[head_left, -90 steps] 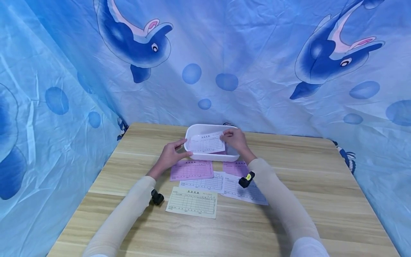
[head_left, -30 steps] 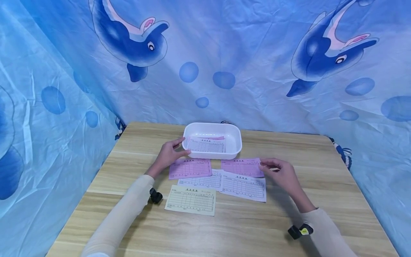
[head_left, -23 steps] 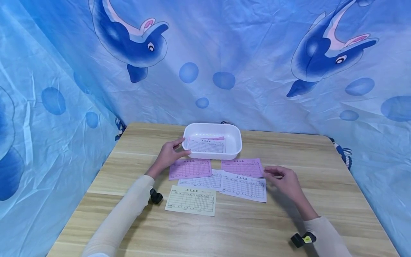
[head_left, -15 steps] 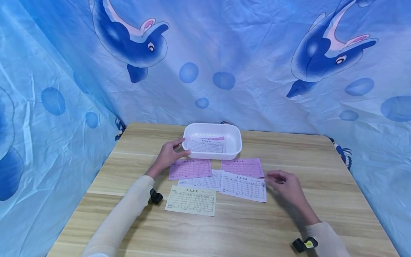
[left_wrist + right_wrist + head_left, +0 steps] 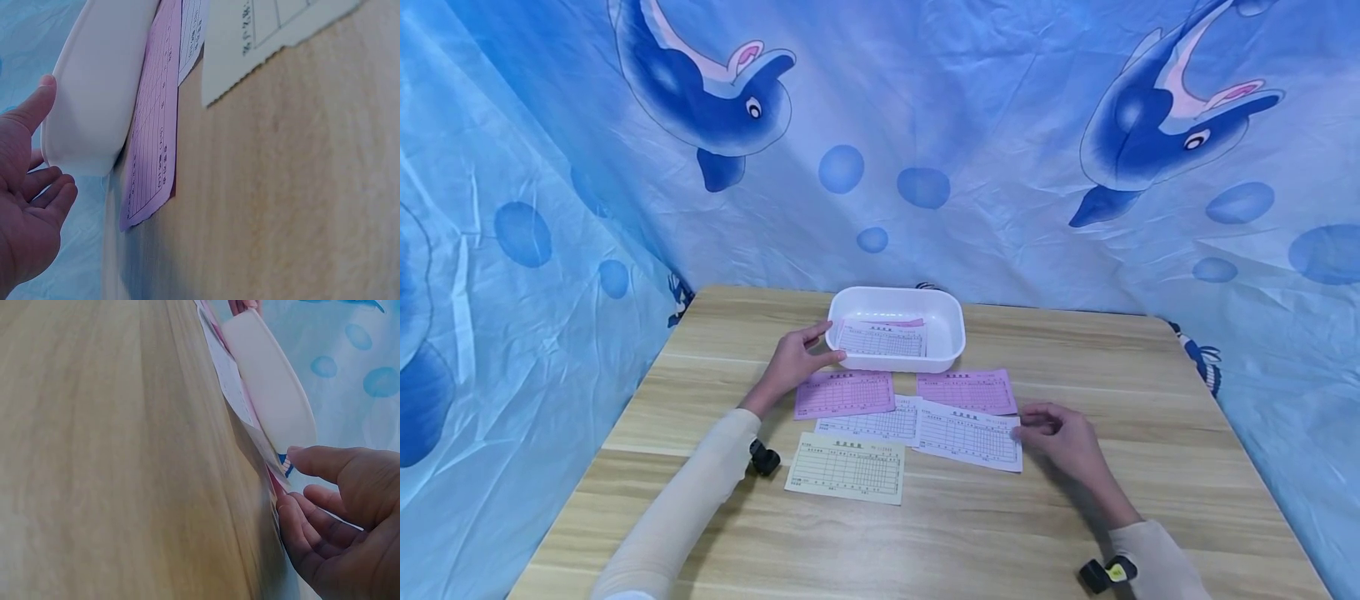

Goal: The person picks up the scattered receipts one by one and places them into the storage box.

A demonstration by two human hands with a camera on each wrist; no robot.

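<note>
My left hand [image 5: 796, 360] holds the left end of a white plastic tray [image 5: 951, 364], thumb at the rim and fingers curled beside it. Inside the tray lie a white printed slip [image 5: 880, 340] and pink paper. My right hand [image 5: 1063, 437] is at the right edge of another white slip [image 5: 966, 435] on the table. In the right wrist view, its thumb and fingers [image 5: 294, 515] stand apart around the slip's edge, without a visible pinch. A pink slip [image 5: 964, 392] lies partly beneath that white slip.
Left of it lie a second pink slip [image 5: 846, 394], a white slip [image 5: 868, 425] partly covered by it, and a pale yellow slip [image 5: 846, 468] nearer me. The wooden table [image 5: 970, 533] meets a blue dolphin-print cloth [image 5: 1000, 250] at its back edge.
My right hand has let go of a white slip in the tray and moved right and nearer me, passing the pink slip to the white one. The left hand stays at the tray.
</note>
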